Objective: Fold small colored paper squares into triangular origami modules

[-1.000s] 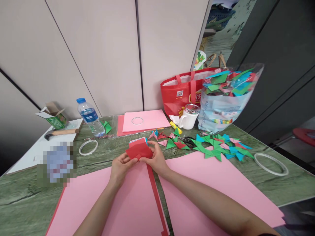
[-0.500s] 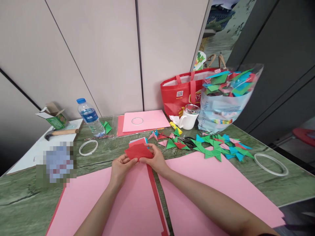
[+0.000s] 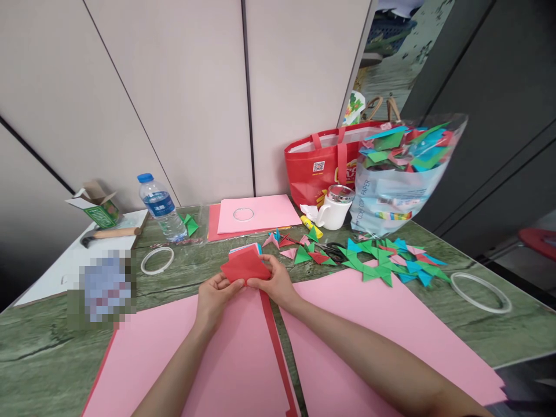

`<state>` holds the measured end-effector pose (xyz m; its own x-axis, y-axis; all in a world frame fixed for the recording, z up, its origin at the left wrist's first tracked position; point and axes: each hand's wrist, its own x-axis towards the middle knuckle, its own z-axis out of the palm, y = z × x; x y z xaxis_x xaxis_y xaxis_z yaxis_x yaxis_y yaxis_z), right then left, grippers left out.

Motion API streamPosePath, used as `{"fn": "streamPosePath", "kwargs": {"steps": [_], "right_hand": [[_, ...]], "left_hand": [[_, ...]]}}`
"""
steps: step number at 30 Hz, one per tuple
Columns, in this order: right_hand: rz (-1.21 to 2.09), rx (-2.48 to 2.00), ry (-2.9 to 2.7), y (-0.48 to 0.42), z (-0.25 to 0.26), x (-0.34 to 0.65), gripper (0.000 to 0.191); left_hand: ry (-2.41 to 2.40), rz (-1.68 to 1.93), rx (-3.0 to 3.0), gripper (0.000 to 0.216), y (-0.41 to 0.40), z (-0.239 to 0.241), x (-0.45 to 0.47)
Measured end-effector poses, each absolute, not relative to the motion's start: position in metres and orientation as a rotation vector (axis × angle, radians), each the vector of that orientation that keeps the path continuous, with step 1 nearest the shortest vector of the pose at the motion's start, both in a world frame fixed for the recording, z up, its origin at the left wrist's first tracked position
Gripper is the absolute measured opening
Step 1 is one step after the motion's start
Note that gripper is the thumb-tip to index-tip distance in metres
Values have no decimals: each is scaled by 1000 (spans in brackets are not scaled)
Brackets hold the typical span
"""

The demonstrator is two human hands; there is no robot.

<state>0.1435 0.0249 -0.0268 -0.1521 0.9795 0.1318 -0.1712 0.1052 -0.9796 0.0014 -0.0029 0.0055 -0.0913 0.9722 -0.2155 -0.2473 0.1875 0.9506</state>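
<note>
A folded piece of red paper point(image 3: 246, 266) is held up between my two hands, near the middle of the view. My left hand point(image 3: 216, 295) pinches its lower left edge, thumb in front and fingers behind. At its lower right, my right hand point(image 3: 275, 282) grips it with thumb and fingers. Just behind the red paper shows the top of a small stack of coloured paper point(image 3: 259, 248), mostly hidden. Beneath my hands lie large pink sheets point(image 3: 230, 359) with red sheets under them, and more pink sheets point(image 3: 356, 324) spread to the right.
Folded paper pieces point(image 3: 373, 263), scissors point(image 3: 333, 252), a glue stick point(image 3: 310, 226) and a white mug point(image 3: 336, 209) are to the right. Behind stand a red bag point(image 3: 299, 174) and a filled plastic bag point(image 3: 386, 191). A water bottle point(image 3: 163, 208), white ring point(image 3: 157, 260) and hammer point(image 3: 113, 233) are left.
Both hands keep their hold on the red paper, which looks almost the same. The whole view has shifted slightly.
</note>
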Motion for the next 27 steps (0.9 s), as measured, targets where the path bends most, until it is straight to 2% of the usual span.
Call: {"fn": "streamPosePath", "kwargs": {"steps": [16, 22, 27], "right_hand": [[1346, -932, -1245, 26, -27, 145, 48], [1302, -921, -1314, 24, -25, 145, 46], [1249, -916, -1380, 23, -20, 145, 55]], "left_hand": [[1156, 1209, 985, 44, -3, 3, 0], [1185, 1235, 872, 39, -4, 3, 2], [1212, 1232, 872, 40, -3, 3, 1]]}}
